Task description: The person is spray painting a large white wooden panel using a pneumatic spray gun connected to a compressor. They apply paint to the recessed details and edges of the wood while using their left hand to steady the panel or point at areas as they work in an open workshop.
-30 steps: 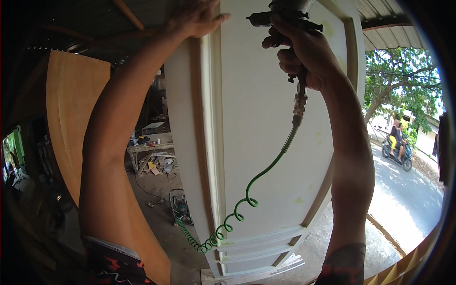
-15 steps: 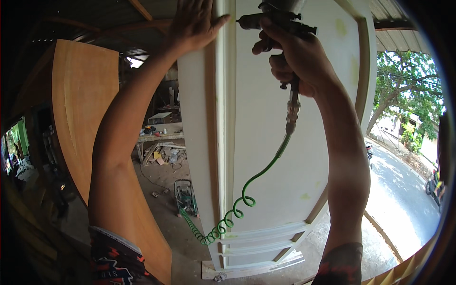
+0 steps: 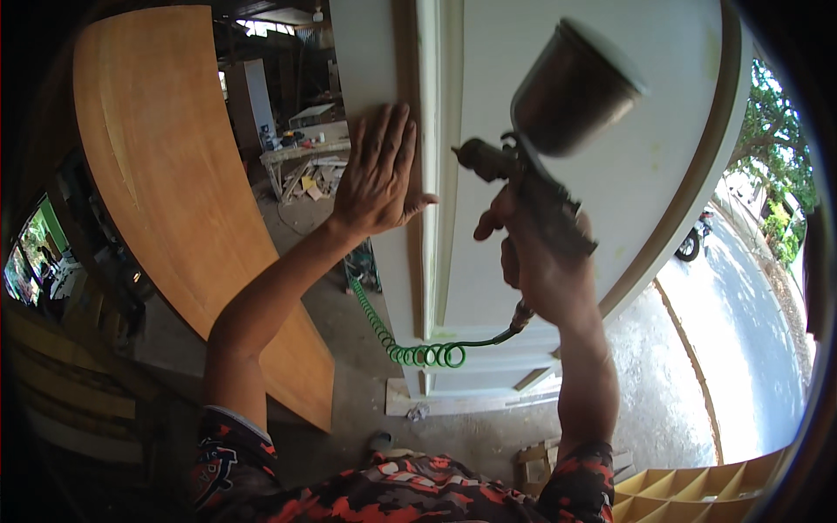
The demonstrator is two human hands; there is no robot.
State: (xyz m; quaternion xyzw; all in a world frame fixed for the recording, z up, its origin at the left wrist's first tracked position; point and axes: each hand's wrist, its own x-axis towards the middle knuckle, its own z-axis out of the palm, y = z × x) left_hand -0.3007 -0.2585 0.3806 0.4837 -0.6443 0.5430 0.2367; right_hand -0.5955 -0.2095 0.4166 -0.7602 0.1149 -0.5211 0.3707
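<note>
Wrapped round the grip of a dark spray gun (image 3: 545,187), my right hand (image 3: 554,266) holds it in front of a tall white panelled door (image 3: 523,253). A round metal cup (image 3: 575,91) sits on top of the gun, and the nozzle points left at the door's raised moulding (image 3: 429,166). My left hand (image 3: 379,174) lies flat beside that moulding, fingers stretched upward and thumb out to the right. From the gun's handle a coiled green air hose (image 3: 427,354) sags down to the left.
A curved orange-brown wood panel (image 3: 166,174) leans at left. Behind it stand a cluttered workbench (image 3: 305,150) and scrap wood (image 3: 316,181). A yellowish lattice frame (image 3: 697,490) lies low at right. Outside run a sunlit road (image 3: 750,314) and a parked motorcycle (image 3: 693,240).
Both hands sit lower in the picture, and the spray gun with its cup now shows fully. The view has tilted, so my shirt appears below. The hose coils hang closer together.
</note>
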